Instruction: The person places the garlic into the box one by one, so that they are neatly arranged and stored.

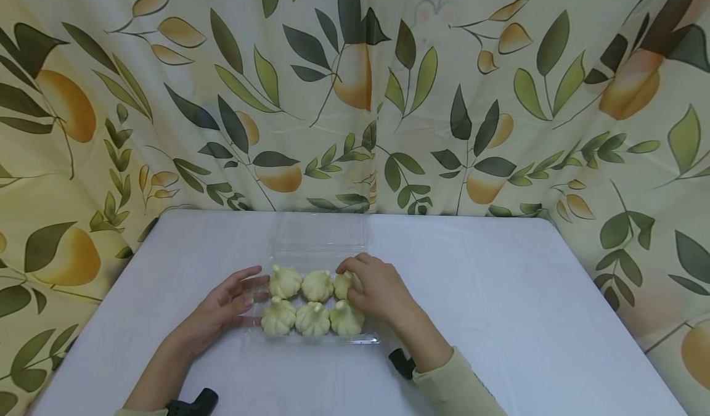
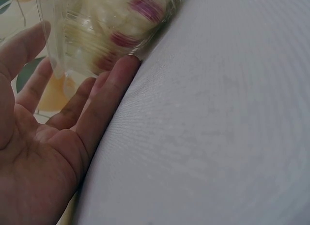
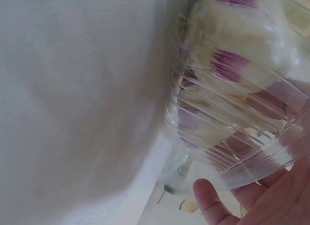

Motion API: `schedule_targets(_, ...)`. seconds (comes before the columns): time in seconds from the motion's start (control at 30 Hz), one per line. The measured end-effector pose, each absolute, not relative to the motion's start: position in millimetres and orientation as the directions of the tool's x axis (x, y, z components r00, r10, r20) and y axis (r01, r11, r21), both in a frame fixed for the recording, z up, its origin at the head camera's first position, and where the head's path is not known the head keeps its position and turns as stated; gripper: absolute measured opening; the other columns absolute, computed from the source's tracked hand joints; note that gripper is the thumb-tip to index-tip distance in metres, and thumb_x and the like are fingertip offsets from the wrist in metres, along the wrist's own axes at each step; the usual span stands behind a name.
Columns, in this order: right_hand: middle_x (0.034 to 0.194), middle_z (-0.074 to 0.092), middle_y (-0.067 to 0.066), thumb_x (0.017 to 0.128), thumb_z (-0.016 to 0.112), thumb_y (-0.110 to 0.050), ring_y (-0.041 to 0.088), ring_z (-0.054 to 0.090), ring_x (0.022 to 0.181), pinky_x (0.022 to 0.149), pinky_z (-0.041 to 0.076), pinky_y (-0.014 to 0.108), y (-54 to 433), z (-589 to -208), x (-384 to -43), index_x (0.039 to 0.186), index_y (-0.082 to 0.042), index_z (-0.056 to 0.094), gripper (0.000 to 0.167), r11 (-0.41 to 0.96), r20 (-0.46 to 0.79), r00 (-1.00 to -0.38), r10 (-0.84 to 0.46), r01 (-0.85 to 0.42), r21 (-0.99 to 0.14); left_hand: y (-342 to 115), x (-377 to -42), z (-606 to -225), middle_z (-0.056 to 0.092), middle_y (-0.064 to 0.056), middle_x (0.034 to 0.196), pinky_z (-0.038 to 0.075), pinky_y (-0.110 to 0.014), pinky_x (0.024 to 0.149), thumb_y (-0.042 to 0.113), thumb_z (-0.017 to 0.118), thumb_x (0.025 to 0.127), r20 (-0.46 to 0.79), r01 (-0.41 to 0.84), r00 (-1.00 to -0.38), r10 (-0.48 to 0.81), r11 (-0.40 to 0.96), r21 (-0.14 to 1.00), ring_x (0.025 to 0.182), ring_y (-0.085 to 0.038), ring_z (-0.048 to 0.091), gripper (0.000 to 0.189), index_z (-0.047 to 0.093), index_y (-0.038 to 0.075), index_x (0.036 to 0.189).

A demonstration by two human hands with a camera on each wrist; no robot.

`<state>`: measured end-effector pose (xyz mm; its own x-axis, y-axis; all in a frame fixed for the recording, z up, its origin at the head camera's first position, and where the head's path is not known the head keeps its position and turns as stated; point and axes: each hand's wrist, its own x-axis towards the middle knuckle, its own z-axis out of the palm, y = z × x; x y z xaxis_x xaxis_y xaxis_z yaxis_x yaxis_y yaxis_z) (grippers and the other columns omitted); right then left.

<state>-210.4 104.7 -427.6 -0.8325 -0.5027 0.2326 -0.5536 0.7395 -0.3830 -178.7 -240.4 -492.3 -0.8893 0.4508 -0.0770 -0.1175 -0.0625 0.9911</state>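
Observation:
A clear plastic clamshell box stands on the white table, its lid folded open at the back. Two rows of pale yellow, garlic-shaped buns sit inside; through the clear wall purple patches show on their sides. My left hand is beside the box's left side, fingers spread and extended, fingertips at the wall. My right hand reaches over the right side, thumb and fingers curled round the back right bun, which they partly hide. In the right wrist view some fingers show through the plastic.
The white tablecloth spreads around the box. Behind the table and along both sides hangs a curtain printed with fruit and leaves. Black straps with small dark devices are on both wrists.

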Motion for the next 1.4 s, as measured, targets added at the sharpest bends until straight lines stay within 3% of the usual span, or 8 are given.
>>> schedule_targets(0.33, 0.107, 0.067, -0.003, 0.077, 0.068, -0.008, 0.020, 0.064, 0.098, 0.072, 0.050, 0.040, 107, -428, -207, 0.108, -0.020, 0.070, 0.034, 0.749, 0.210, -0.842, -0.497, -0.538, -0.386, -238, -178, -491, 0.026, -0.019, 0.160, 0.054, -0.052, 0.094, 0.007, 0.049, 0.103, -0.089, -0.131, -0.887, 0.454, -0.061, 0.990, 0.131, -0.021, 0.050, 0.062, 0.021, 0.013, 0.158)
schedule_targets(0.63, 0.112, 0.067, -0.003, 0.077, 0.066, -0.010, 0.022, 0.063, 0.105, 0.080, 0.051, 0.040, 120, -424, -197, 0.108, -0.021, 0.070, 0.033, 0.745, 0.180, -0.860, -0.477, -0.504, -0.437, -232, -178, -492, 0.028, -0.020, 0.159, 0.053, -0.050, 0.096, 0.005, 0.050, 0.102, -0.079, -0.120, -0.873, 0.480, -0.054, 0.991, 0.134, -0.030, 0.048, 0.062, 0.023, 0.012, 0.157)
schedule_targets(1.03, 0.115, 0.067, -0.003, 0.082, 0.075, -0.016, 0.022, 0.063, 0.112, 0.090, 0.052, 0.044, 158, -422, -192, 0.110, -0.019, 0.070, 0.028, 0.760, 0.160, -0.895, -0.417, -0.440, -0.479, -193, -181, -488, 0.036, -0.016, 0.156, 0.054, -0.046, 0.095, 0.010, 0.056, 0.101, -0.085, -0.106, -0.854, 0.514, -0.011, 0.994, 0.138, -0.036, 0.046, 0.062, 0.029, 0.016, 0.156)
schedule_targets(1.27, 0.130, 0.063, -0.004, 0.084, 0.079, -0.034, 0.026, 0.057, 0.124, 0.103, 0.045, 0.053, 188, -415, -196, 0.126, -0.019, 0.065, 0.046, 0.647, 0.111, -0.903, -0.416, -0.380, -0.661, -175, -189, -478, 0.035, -0.014, 0.156, 0.057, -0.047, 0.089, 0.018, 0.058, 0.102, -0.136, -0.113, -0.871, 0.472, 0.077, 0.991, 0.136, -0.040, 0.045, 0.059, 0.032, 0.019, 0.155)
schedule_targets(1.4, 0.133, 0.062, 0.000, 0.089, 0.075, -0.036, 0.029, 0.055, 0.126, 0.102, 0.045, 0.056, 208, -407, -211, 0.130, -0.019, 0.062, 0.046, 0.585, 0.100, -0.938, -0.332, -0.288, -0.759, -178, -204, -470, 0.039, -0.015, 0.154, 0.058, -0.045, 0.089, 0.028, 0.054, 0.104, -0.181, -0.144, -0.908, 0.379, 0.123, 0.982, 0.131, -0.038, 0.049, 0.054, 0.035, 0.016, 0.153)
